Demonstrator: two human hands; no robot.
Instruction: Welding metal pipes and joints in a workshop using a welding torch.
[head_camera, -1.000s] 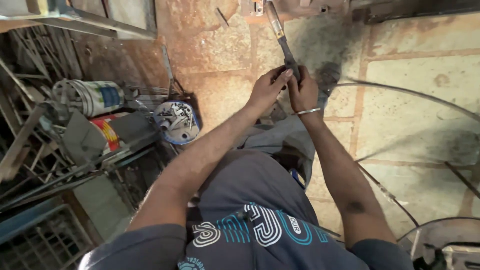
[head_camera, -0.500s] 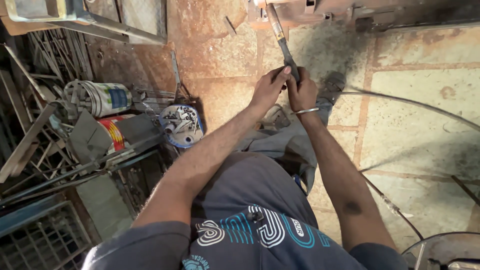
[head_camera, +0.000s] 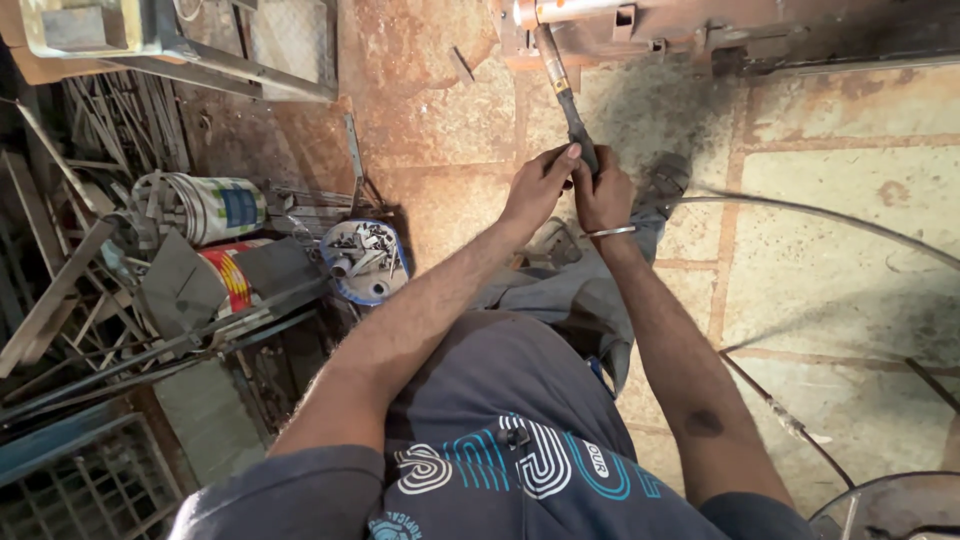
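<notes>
The stone floor (head_camera: 830, 290) spreads under me, rust-stained toward its far edge, where a rusty metal frame (head_camera: 700, 30) stands. Along the floor's left edge lies a heap of scrap (head_camera: 110, 300): bars, angle pieces and a grid. In that heap a white bucket (head_camera: 205, 205) lies on its side, with a red and yellow can (head_camera: 228, 275) just beside it. A round blue tin (head_camera: 368, 262) full of small metal bits stands near the heap, left of my knee. A thin wire (head_camera: 800, 210) curves over the floor on the right. A handle (head_camera: 565, 95), yellowish above and black below, slants down from the frame to me. My left hand (head_camera: 538, 185) and my right hand (head_camera: 603, 192) are both clenched around its black lower end, touching each other, near the floor's far edge. A metal bangle (head_camera: 610, 232) sits on my right wrist.
</notes>
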